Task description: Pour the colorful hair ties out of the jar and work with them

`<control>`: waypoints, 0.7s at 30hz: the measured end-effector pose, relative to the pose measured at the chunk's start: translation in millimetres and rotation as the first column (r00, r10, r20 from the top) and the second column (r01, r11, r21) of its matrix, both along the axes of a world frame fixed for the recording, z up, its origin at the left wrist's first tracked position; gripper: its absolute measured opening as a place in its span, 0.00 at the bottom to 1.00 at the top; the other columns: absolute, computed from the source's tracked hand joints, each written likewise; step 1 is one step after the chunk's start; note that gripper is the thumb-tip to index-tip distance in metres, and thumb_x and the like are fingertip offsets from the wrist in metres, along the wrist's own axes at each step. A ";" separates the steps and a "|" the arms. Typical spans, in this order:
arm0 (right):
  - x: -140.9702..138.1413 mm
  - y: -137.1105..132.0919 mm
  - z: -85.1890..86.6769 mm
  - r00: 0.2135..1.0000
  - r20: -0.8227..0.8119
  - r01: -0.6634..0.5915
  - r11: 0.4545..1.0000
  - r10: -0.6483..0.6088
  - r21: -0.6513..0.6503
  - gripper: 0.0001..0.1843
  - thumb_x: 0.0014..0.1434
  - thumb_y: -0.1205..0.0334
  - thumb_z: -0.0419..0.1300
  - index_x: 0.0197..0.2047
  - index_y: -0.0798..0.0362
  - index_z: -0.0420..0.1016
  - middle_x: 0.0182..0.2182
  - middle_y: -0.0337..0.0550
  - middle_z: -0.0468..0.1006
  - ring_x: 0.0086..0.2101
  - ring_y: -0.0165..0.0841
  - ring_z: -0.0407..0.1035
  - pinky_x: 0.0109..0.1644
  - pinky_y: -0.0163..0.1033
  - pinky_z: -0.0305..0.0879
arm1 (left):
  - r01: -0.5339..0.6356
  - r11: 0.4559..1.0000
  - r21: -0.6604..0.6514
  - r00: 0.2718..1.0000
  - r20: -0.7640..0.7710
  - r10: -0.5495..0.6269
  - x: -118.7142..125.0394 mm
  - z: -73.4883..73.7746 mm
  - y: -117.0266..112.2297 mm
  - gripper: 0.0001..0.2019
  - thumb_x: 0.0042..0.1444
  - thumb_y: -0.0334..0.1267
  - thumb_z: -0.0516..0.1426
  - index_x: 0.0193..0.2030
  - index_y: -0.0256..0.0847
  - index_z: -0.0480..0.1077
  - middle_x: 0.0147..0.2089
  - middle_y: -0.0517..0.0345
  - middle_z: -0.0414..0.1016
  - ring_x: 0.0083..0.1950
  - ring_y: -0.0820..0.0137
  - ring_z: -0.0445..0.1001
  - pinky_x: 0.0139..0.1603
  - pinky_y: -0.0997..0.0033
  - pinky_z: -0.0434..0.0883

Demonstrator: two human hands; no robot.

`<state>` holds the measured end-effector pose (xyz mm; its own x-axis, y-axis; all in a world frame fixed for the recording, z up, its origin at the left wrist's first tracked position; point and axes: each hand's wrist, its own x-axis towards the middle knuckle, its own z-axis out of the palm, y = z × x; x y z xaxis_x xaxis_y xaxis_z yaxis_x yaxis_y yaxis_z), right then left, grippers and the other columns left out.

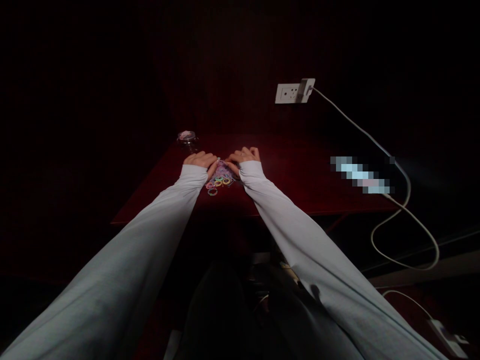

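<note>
Both my arms, in pale long sleeves, reach out over a dark red table (300, 175). My left hand (200, 161) and my right hand (243, 156) rest with fingers curled at either side of a small pile of coloured rubber bands (220, 179). Both hands touch the top of the pile, where the bands look pink and purple; yellow, green and orange loops lie loose nearer me. The fingertips are turned inward and I cannot make out what they pinch.
A small clear jar (187, 138) with a pale lid stands just beyond my left hand. A white wall socket (288, 93) holds a plug whose white cable (405, 200) loops down at the right. The room is very dark.
</note>
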<state>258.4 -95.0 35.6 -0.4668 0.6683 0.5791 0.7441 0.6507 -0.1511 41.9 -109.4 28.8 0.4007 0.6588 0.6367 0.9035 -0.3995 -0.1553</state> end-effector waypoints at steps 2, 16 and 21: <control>-1.4 -0.4 1.0 1.000 0.005 -0.019 1.000 0.020 -0.023 0.20 0.76 0.47 0.54 0.48 0.45 0.86 0.43 0.46 0.84 0.49 0.43 0.69 0.63 0.53 0.50 | -0.005 1.000 0.027 1.000 0.003 0.005 -0.8 -2.1 1.5 0.17 0.73 0.42 0.50 0.38 0.45 0.77 0.38 0.49 0.82 0.44 0.57 0.77 0.40 0.59 0.66; 58.5 24.3 -0.3 0.770 -0.214 0.561 0.797 -0.601 -0.222 0.14 0.72 0.54 0.58 0.45 0.47 0.85 0.46 0.47 0.83 0.52 0.46 0.67 0.57 0.50 0.50 | -0.066 0.994 -0.088 0.997 -0.033 0.063 5.4 8.1 -14.7 0.15 0.72 0.41 0.49 0.47 0.43 0.77 0.47 0.50 0.83 0.51 0.58 0.79 0.48 0.61 0.70; 52.8 20.2 0.1 0.846 -0.084 0.507 0.843 -0.527 -0.179 0.17 0.74 0.51 0.56 0.45 0.48 0.85 0.47 0.50 0.84 0.54 0.48 0.66 0.58 0.52 0.49 | -0.070 0.990 -0.119 0.998 -0.013 0.069 6.5 9.9 -15.5 0.16 0.72 0.41 0.49 0.48 0.44 0.78 0.48 0.50 0.83 0.52 0.58 0.78 0.48 0.62 0.71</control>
<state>311.2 -74.8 35.7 0.0398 0.8721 0.4878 0.9346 0.1403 -0.3270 48.4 -124.9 38.7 0.3563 0.7562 0.5489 0.9286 -0.3517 -0.1182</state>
